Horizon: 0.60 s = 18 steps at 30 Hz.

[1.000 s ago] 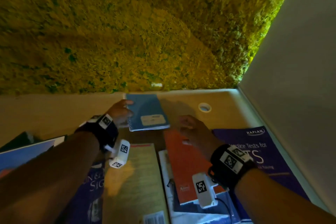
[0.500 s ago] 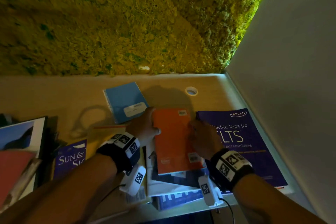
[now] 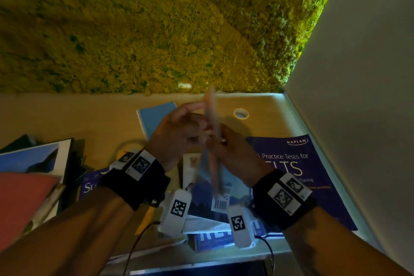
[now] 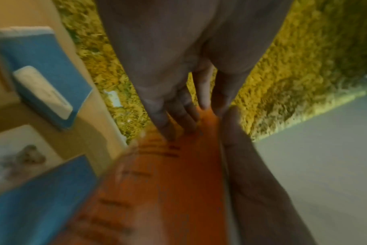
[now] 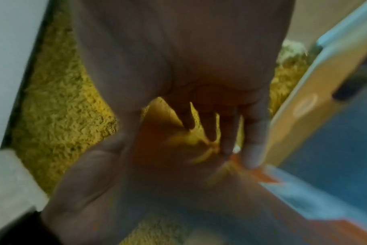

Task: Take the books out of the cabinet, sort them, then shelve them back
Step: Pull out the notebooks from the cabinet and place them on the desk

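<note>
A thin orange book [image 3: 212, 127] is lifted off the table and stands on edge between my hands, so the head view sees it almost edge-on. My left hand [image 3: 190, 119] grips it from the left, fingers laid on its orange cover [image 4: 170, 174]. From the right, my right hand [image 3: 221, 141] grips the same book; the right wrist view is blurred and shows only a sliver of orange [image 5: 260, 172]. On the table lie a blue spiral notebook [image 3: 156, 116] and a purple Kaplan book [image 3: 298, 170].
The wooden table [image 3: 67, 114] ends at a yellow-green moss wall [image 3: 156, 29] and a white wall [image 3: 358, 96] on the right. Beneath my hands lies a book with a barcode [image 3: 220, 203]. A pile of books [image 3: 33, 163] sits at the left, and a white ring [image 3: 240, 113] near the back.
The orange book lay flat on the pile with both hands at its sides. Both hands have now lifted it and tipped it up on edge.
</note>
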Each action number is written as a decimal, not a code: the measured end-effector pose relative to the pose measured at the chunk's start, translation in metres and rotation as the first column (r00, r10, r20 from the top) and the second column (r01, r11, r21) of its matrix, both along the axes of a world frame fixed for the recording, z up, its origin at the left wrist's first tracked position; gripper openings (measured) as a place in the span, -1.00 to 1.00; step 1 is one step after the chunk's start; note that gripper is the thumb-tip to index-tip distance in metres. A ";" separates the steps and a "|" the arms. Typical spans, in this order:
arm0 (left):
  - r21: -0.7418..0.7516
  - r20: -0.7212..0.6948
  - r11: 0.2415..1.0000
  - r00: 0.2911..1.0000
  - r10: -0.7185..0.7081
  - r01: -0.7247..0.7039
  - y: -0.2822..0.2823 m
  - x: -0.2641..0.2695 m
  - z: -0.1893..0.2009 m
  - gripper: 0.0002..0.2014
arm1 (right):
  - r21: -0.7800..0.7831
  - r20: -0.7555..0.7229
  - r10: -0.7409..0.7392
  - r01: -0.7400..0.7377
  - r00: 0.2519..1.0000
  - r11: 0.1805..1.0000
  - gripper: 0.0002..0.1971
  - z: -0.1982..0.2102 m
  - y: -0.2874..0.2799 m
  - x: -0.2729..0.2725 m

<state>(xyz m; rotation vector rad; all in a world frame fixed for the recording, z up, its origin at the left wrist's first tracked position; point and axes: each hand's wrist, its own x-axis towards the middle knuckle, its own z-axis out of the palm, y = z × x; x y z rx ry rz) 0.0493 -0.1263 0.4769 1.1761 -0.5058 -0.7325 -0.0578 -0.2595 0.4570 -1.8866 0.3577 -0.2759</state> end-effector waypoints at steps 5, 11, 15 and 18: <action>0.186 0.156 0.979 0.986 0.052 -0.081 0.013 0.011 -0.009 -0.61 | 0.504 0.075 -0.074 0.026 0.994 0.864 -0.62 -0.007 -0.012 0.001; 0.260 -0.098 0.963 0.994 -0.045 0.069 0.046 0.014 -0.023 -0.87 | 0.703 0.099 -0.076 -0.015 0.992 0.711 -0.64 0.013 -0.027 0.008; 0.217 0.006 0.976 1.000 -0.013 0.011 0.053 0.024 -0.022 -0.90 | 0.688 0.091 -0.069 -0.012 0.993 0.726 -0.59 0.007 -0.028 0.032; 0.236 -0.008 0.964 0.992 0.127 -0.121 0.055 0.045 -0.021 -0.82 | 0.651 0.054 -0.066 0.015 0.996 0.759 -0.58 0.000 -0.029 0.058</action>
